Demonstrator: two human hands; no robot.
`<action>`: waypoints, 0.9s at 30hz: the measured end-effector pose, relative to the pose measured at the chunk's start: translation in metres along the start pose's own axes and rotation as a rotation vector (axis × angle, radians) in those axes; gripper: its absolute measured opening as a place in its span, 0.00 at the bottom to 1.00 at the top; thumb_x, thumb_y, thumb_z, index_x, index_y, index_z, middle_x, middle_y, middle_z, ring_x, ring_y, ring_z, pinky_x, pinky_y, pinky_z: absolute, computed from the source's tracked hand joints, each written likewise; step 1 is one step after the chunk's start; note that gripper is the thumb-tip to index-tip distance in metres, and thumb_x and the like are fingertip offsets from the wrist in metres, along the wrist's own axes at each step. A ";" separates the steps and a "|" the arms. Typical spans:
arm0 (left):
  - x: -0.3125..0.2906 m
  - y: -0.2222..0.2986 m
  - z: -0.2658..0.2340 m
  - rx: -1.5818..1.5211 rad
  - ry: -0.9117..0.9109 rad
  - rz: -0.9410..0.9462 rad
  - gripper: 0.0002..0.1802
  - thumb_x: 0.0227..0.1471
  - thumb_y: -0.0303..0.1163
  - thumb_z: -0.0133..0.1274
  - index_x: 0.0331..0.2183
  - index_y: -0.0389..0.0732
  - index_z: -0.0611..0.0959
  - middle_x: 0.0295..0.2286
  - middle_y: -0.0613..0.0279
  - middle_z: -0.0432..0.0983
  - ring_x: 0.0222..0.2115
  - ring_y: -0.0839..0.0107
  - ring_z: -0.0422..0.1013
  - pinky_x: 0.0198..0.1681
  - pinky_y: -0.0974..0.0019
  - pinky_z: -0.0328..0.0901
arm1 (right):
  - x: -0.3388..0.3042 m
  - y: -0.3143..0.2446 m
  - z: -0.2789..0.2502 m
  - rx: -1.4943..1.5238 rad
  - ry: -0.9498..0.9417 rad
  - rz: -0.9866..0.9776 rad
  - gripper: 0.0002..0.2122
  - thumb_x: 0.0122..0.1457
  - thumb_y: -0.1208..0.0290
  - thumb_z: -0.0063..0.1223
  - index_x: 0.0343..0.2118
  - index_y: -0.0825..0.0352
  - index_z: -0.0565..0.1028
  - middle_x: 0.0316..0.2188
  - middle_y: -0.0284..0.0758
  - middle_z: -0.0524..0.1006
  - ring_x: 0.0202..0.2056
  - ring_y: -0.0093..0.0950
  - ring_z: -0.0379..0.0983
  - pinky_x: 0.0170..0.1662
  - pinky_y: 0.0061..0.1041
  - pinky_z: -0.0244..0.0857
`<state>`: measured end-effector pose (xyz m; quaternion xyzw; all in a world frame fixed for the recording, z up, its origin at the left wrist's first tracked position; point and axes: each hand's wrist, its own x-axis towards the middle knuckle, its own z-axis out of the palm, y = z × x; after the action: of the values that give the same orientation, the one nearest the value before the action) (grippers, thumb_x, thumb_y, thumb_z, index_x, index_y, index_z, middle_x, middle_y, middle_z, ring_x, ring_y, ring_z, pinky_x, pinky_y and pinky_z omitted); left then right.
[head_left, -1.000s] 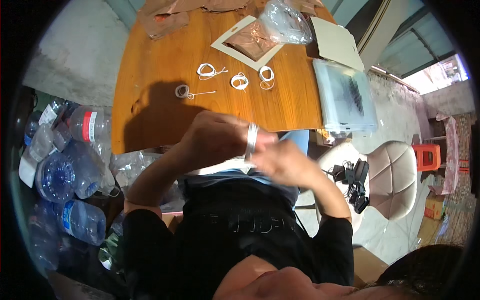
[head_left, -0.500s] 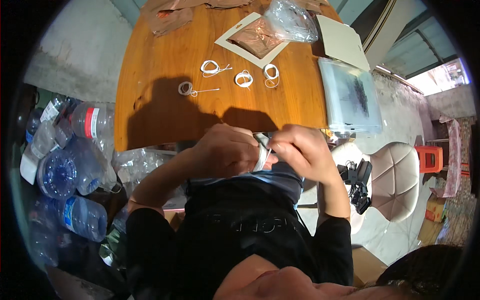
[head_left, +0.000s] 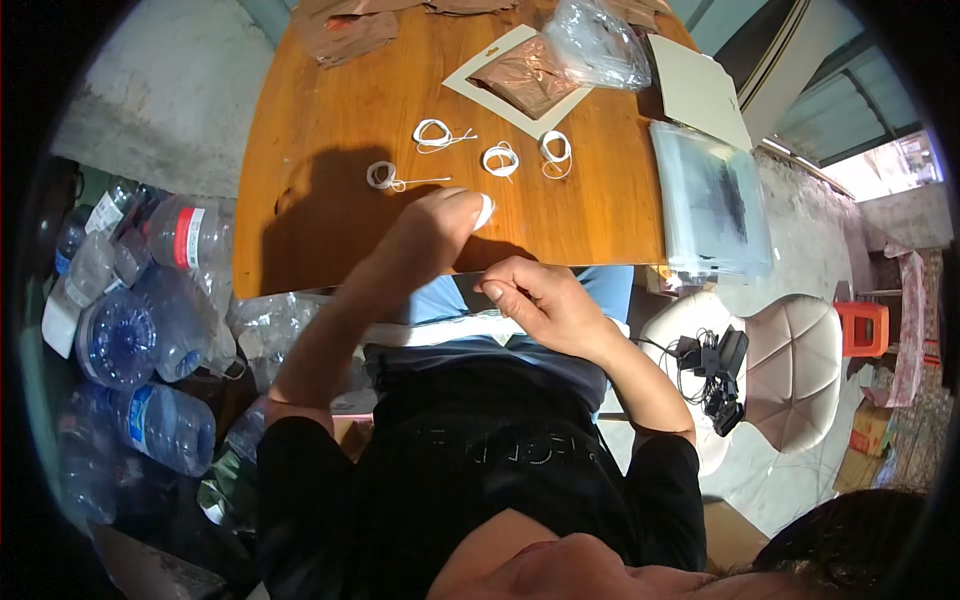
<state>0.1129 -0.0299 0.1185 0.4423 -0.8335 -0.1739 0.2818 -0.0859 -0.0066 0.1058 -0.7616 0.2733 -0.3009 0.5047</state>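
Note:
My left hand reaches over the near part of the wooden table, its fingers closed on a small coil of white cord. Most of those fingers are hidden behind the back of the hand. Just off the table's front edge, above my lap, my right hand is curled with thumb and forefinger close together; anything held there is too small to make out. Several more white cord coils lie farther in on the tabletop: one at the left, one behind it, and two to the right, a coil and another.
Toward the back lie a cardboard frame with a brown packet and a clear plastic bag. A stack of clear sleeves covers the right edge. Large plastic bottles crowd the left; black cables rest on a pale chair at right.
My left hand has moved forward from my lap to above the table, carrying the white cord coil. My right hand has come away from the coil and dropped slightly.

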 end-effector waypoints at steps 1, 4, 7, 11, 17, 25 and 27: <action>-0.002 -0.012 -0.002 0.065 -0.101 0.045 0.06 0.48 0.21 0.44 0.30 0.32 0.75 0.25 0.52 0.71 0.30 0.55 0.70 0.34 0.61 0.65 | 0.001 0.001 -0.001 -0.063 -0.006 -0.049 0.07 0.59 0.71 0.48 0.33 0.69 0.73 0.24 0.35 0.72 0.24 0.25 0.68 0.28 0.22 0.63; -0.002 -0.024 -0.007 0.008 -0.118 0.109 0.03 0.47 0.21 0.45 0.27 0.32 0.73 0.23 0.50 0.68 0.29 0.52 0.68 0.35 0.59 0.64 | 0.002 0.010 -0.004 -0.203 0.054 -0.106 0.06 0.57 0.71 0.50 0.32 0.69 0.73 0.25 0.38 0.73 0.26 0.32 0.70 0.29 0.26 0.64; 0.008 -0.024 -0.028 0.231 -0.314 0.384 0.05 0.43 0.24 0.49 0.27 0.34 0.74 0.26 0.49 0.71 0.33 0.53 0.69 0.36 0.59 0.65 | 0.001 0.014 -0.007 -0.314 0.103 -0.126 0.05 0.54 0.72 0.52 0.30 0.69 0.74 0.26 0.40 0.74 0.29 0.38 0.72 0.30 0.30 0.65; 0.022 -0.020 -0.039 0.142 -0.481 0.099 0.05 0.43 0.26 0.51 0.24 0.35 0.74 0.25 0.49 0.71 0.31 0.54 0.69 0.36 0.58 0.65 | 0.005 0.011 -0.007 -0.426 0.105 -0.144 0.05 0.54 0.72 0.52 0.29 0.68 0.74 0.25 0.39 0.74 0.28 0.38 0.72 0.30 0.30 0.66; 0.027 -0.021 -0.044 0.248 -0.443 0.101 0.10 0.41 0.30 0.56 0.20 0.34 0.73 0.24 0.56 0.72 0.27 0.54 0.70 0.29 0.57 0.64 | -0.004 0.015 -0.015 -0.458 0.077 -0.149 0.05 0.53 0.73 0.52 0.29 0.69 0.74 0.25 0.39 0.74 0.27 0.38 0.72 0.29 0.31 0.66; 0.017 -0.012 -0.035 0.398 -0.514 0.122 0.05 0.45 0.26 0.48 0.25 0.34 0.74 0.30 0.52 0.70 0.32 0.57 0.70 0.35 0.64 0.66 | -0.028 0.020 -0.024 -0.442 0.049 -0.038 0.04 0.52 0.74 0.52 0.29 0.69 0.74 0.26 0.39 0.74 0.27 0.39 0.71 0.30 0.31 0.66; 0.015 -0.011 -0.036 0.401 -0.518 0.121 0.05 0.46 0.25 0.47 0.25 0.33 0.74 0.30 0.53 0.70 0.32 0.58 0.70 0.35 0.64 0.66 | -0.024 0.019 -0.026 -0.497 0.045 0.016 0.06 0.52 0.74 0.53 0.32 0.68 0.74 0.30 0.38 0.75 0.32 0.37 0.71 0.34 0.30 0.66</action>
<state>0.1355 -0.0505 0.1451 0.3800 -0.9197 -0.0959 -0.0222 -0.1228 -0.0112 0.0917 -0.8533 0.3562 -0.2374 0.2978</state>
